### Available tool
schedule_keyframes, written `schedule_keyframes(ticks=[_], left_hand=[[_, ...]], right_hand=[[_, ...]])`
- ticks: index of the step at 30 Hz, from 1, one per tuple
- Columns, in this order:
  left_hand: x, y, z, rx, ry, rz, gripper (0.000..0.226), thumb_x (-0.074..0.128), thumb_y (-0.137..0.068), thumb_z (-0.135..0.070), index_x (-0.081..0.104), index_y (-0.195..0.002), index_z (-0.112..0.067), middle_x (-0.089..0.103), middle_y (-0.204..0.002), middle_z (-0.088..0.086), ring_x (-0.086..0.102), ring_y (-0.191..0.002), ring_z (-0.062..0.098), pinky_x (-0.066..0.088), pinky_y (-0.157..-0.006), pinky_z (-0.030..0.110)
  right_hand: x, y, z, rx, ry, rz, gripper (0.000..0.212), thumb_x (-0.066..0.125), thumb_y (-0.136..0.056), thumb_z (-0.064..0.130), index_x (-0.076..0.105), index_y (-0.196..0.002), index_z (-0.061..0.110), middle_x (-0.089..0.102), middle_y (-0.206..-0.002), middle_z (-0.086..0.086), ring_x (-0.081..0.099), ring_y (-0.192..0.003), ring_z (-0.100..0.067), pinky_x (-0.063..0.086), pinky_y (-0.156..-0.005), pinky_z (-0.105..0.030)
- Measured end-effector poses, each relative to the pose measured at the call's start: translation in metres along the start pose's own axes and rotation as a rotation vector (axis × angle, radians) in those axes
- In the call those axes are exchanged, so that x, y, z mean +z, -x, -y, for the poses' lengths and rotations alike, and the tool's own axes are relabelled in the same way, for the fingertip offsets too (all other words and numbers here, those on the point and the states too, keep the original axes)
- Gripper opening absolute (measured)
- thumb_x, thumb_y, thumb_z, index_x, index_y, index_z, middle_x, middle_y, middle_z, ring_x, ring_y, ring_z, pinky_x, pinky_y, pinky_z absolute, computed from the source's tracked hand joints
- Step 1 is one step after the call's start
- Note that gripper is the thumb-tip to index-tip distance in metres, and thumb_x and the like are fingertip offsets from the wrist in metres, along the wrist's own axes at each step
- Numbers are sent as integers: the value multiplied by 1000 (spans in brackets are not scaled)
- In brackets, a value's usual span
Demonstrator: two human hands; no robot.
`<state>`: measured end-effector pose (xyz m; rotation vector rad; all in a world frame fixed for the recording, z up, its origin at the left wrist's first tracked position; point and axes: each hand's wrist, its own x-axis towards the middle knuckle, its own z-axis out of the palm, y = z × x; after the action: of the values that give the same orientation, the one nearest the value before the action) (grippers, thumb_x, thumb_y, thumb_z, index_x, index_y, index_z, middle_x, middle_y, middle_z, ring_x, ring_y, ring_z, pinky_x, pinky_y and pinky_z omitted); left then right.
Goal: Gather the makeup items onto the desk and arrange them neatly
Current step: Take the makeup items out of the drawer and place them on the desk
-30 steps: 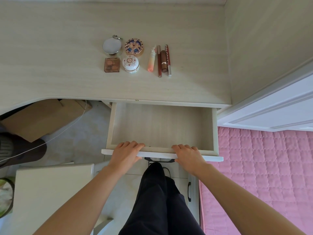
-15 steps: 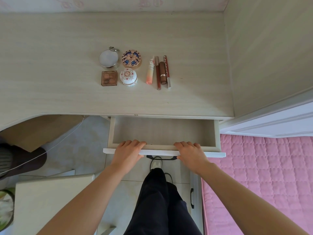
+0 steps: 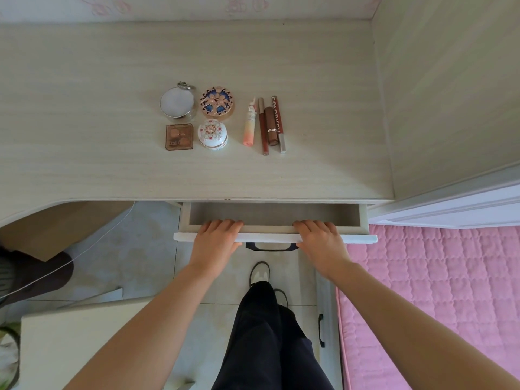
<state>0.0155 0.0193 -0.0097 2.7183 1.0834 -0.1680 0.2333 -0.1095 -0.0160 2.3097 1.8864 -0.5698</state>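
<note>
While left hand [image 3: 215, 244] and right hand [image 3: 321, 244] seemingly grip the flat white drawer front [image 3: 267, 237], round compacts [image 3: 216, 102] lie at twelve o'clock.

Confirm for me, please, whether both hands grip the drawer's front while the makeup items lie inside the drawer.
Not quite. In the head view, the makeup items lie on the desk, not in the drawer. The left hand and right hand do grip its front.

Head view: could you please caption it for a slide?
Left hand and right hand on a barely open drawer; makeup items arranged on desk.
</note>
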Motion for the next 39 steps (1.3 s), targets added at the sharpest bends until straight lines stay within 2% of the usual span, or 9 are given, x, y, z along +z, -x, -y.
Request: schedule_keyframes(ticks=[5,10,12,15,18,21,25,31,39], left_hand=[[2,9,-7,-132,209,-110,35,82,-70,-9,70,-103,-10,70,-101,3,64,-95,28,52,-84,39],[-4,32,-13,-192,401,-329,12,73,-80,-6,72,-91,-10,71,-93,-1,64,-93,17,49,-80,23],[-9,41,-17,-320,525,-322,2,69,-86,-14,70,-87,-12,71,-87,-3,65,-84,12,52,-75,25],[-13,43,-22,-724,915,-103,22,59,-93,-30,65,-78,-15,71,-81,-1,68,-81,13,53,-79,30],[-17,29,-19,-1203,1572,3,28,57,-95,-31,62,-94,-3,71,-93,17,72,-83,27,57,-76,36],[-22,14,-12,-1406,1876,23,31,59,-95,-28,53,-100,2,66,-98,25,71,-81,33,58,-73,41],[-24,-1,-7,-1461,1980,-4,26,63,-92,-16,52,-106,2,64,-101,26,69,-83,35,58,-76,46],[-26,-9,-7,-1484,1952,-12,11,57,-94,-5,55,-101,3,65,-99,26,67,-84,37,57,-69,45],[-24,-20,-3,-1453,1894,-36,22,62,-91,-6,56,-109,5,67,-100,27,70,-88,38,59,-77,46]], right_hand=[[-7,1,1,74,-187,-76,43,63,-88,24,54,-129,17,60,-124,-1,52,-117,-23,31,-106,-32],[-18,24,2,116,-439,-197,28,59,-87,-1,65,-114,3,61,-122,-11,57,-113,-30,45,-96,-35],[-19,36,3,155,-520,-235,24,58,-87,-4,66,-109,0,58,-124,-13,58,-110,-30,50,-92,-37],[-17,50,8,229,-621,-284,17,59,-88,0,66,-104,2,60,-114,-8,59,-103,-25,51,-87,-34],[-20,52,7,627,-892,-185,19,58,-92,22,65,-101,8,66,-97,-2,63,-93,-22,52,-84,-35],[-23,41,-4,1107,-1485,-31,32,59,-92,31,58,-101,0,63,-94,-13,64,-82,-28,55,-85,-49],[-27,20,-16,1332,-2026,-37,42,64,-90,27,42,-118,4,57,-106,-24,63,-89,-43,53,-80,-55],[-32,-1,-21,1347,-2167,-102,37,46,-96,0,39,-132,1,49,-128,-29,55,-110,-50,50,-80,-60],[-42,-16,-28,1381,-2086,-55,37,44,-96,-3,38,-133,-1,45,-133,-28,50,-117,-50,44,-93,-62]])
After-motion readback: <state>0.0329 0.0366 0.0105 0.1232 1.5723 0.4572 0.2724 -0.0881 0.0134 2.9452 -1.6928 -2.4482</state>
